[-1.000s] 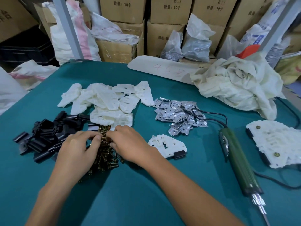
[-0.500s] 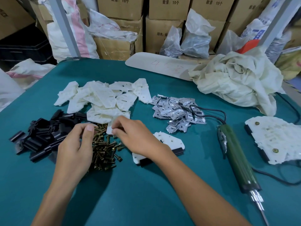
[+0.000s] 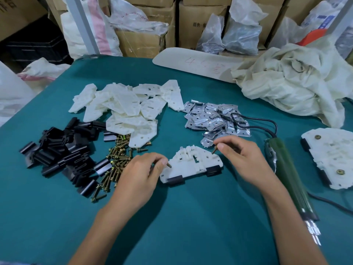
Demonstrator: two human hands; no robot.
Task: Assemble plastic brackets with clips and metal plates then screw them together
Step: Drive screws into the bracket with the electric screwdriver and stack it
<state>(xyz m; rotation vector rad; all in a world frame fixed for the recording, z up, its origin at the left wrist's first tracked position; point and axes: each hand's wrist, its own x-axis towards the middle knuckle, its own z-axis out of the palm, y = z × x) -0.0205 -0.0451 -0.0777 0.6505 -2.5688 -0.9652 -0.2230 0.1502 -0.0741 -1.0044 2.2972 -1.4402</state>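
A white plastic bracket (image 3: 188, 165) with two black clips on its near edge lies on the green table (image 3: 191, 217) between my hands. My left hand (image 3: 141, 173) pinches a brass screw (image 3: 168, 165) at the bracket's left corner. My right hand (image 3: 242, 155) pinches another brass screw (image 3: 214, 150) just above the bracket's right corner. Loose brass screws (image 3: 116, 159) lie in a heap left of my left hand. Black clips (image 3: 61, 152) are piled at far left, white brackets (image 3: 124, 108) behind, metal plates (image 3: 214, 119) behind the right hand.
A green electric screwdriver (image 3: 286, 173) lies to the right with its black cord looping over the plates. Finished brackets (image 3: 332, 157) are stacked at the right edge. A crumpled cream cloth (image 3: 298, 83) and a flat cream board (image 3: 193, 64) lie at the back; boxes and bags stand behind.
Both hands left the screw heap, each carrying a screw, and moved right to the clipped bracket. The right hand swung over to the bracket's right side.
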